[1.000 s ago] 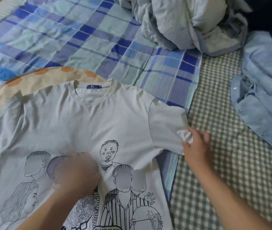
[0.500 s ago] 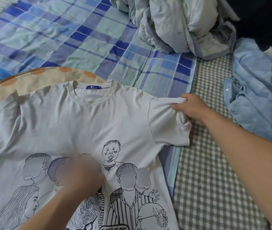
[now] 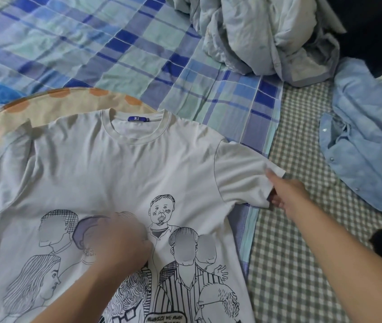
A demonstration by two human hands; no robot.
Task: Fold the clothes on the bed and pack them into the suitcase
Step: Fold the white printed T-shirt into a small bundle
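A white T-shirt [image 3: 120, 173] with a black line-drawing print lies front up and flat on the bed, collar away from me. My left hand [image 3: 120, 241] rests on the printed chest and presses the cloth down; it looks blurred. My right hand [image 3: 288, 194] is at the outer edge of the shirt's right sleeve [image 3: 239, 173], fingers on the hem, where a small corner is turned up. No suitcase is in view.
A light blue buttoned shirt [image 3: 367, 159] lies crumpled at the right. A pale blue bundle of cloth [image 3: 267, 36] sits at the top, with dark fabric [image 3: 376, 31] behind it. Under the T-shirt are a dotted yellow cloth [image 3: 45, 106], a blue plaid sheet [image 3: 115, 54] and green check bedding [image 3: 302, 252].
My right hand slid from the sleeve's upper shoulder edge down to the middle of its hem, and the sleeve lies flatter. My left hand stayed on the print.
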